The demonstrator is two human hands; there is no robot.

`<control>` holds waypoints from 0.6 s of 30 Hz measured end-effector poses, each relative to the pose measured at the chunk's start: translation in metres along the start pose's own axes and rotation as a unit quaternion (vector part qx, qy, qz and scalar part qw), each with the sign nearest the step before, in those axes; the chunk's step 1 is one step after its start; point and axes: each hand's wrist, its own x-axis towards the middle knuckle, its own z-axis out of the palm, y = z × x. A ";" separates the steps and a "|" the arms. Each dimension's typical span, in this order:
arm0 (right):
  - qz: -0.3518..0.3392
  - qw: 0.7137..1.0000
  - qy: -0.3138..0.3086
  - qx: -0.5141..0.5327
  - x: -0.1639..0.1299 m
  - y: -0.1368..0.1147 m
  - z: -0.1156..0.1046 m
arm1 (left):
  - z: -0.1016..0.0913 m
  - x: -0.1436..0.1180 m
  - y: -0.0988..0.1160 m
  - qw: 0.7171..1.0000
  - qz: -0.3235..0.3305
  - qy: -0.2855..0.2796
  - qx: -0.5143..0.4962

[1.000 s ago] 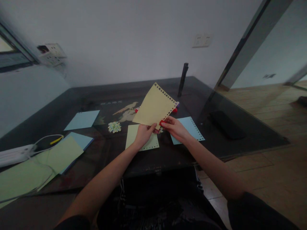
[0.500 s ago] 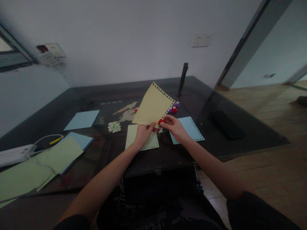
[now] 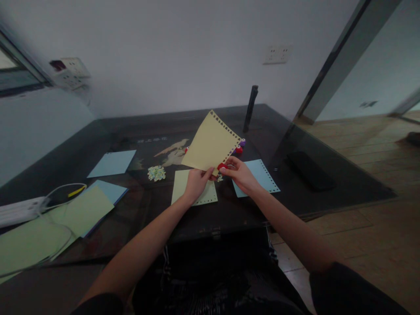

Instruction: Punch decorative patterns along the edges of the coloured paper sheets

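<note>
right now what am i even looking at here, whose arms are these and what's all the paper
The picture comes from a camera worn on a person's head, looking down at their own bare arms. The left hand holds up a yellow sheet whose edges are punched with small holes. The right hand pinches a small red punch at that sheet's lower corner. On the dark glass table lie a green sheet, a blue punched sheet, more blue and green sheets at the left, a pile of paper bits, and a red and a purple punch behind the yellow sheet.
</note>
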 end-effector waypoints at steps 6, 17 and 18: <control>0.003 1.000 -0.012 -0.004 0.000 -0.001 0.000 | -0.001 -0.001 0.002 1.000 -0.006 0.004 -0.014; 0.011 0.999 -0.041 0.008 0.000 -0.008 -0.004 | 0.005 0.003 -0.005 0.988 0.021 -0.040 -0.150; 0.018 0.999 -0.048 0.010 -0.001 -0.010 -0.004 | 0.004 0.003 -0.005 0.988 0.021 -0.040 -0.147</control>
